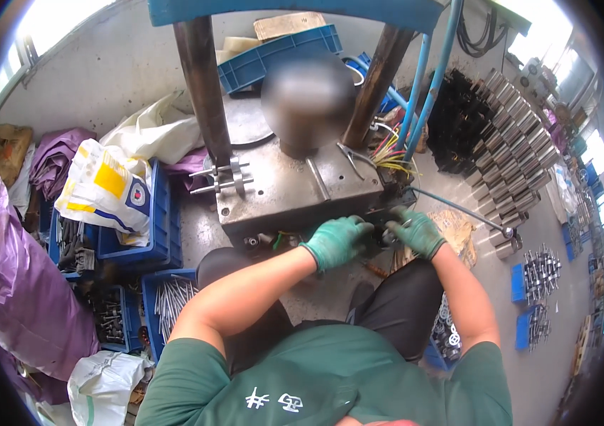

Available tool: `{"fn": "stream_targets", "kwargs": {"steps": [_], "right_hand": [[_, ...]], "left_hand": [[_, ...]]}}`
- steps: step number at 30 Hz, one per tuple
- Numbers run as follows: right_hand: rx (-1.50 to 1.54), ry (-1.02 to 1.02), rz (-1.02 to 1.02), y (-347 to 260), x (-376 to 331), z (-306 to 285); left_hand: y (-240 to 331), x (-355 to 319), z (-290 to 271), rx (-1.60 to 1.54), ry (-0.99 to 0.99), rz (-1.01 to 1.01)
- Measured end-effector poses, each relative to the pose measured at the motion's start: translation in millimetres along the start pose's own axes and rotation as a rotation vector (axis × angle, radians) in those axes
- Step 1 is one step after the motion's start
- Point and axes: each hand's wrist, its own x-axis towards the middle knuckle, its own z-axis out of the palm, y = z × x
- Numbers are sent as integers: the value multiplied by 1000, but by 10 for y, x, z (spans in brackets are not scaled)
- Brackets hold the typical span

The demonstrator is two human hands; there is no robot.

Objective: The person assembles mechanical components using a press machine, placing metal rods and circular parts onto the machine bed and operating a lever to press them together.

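At the front right of the steel press bed (273, 192), both my hands work close together in green gloves. My left hand (339, 243) has its fingers curled against a dark metal part (381, 231); what exactly they hold is hidden. My right hand (419, 233) is closed on the right end of this part, with a small shiny piece by its fingertips. Pliers (356, 160) with spread handles lie on the bed. A short metal bar (318, 179) rests left of them, and a small shaft piece with rods (227, 177) sits at the bed's left corner.
Two steel columns (202, 85) rise from the bed. Blue crates (167, 213), metal rods (173, 305) and purple sheeting (25, 277) crowd the left. At right stand stacked metal cylinders (515, 142), coloured wires (393, 153) and a long thin rod with a knobbed end (458, 209).
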Motion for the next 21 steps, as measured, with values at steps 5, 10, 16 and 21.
{"fn": "stream_targets", "kwargs": {"steps": [5, 10, 16, 21], "right_hand": [[-8, 414, 176, 1696, -647, -371], [196, 692, 477, 2756, -2381, -238], [-39, 587, 1071, 2753, -5173, 229], [-295, 607, 1245, 1322, -7507, -274]], "left_hand": [[-17, -40, -119, 32, -76, 58], [162, -310, -486, 29, -180, 48], [257, -472, -480, -49, -252, 7], [147, -586, -466, -46, -246, -92]]}}
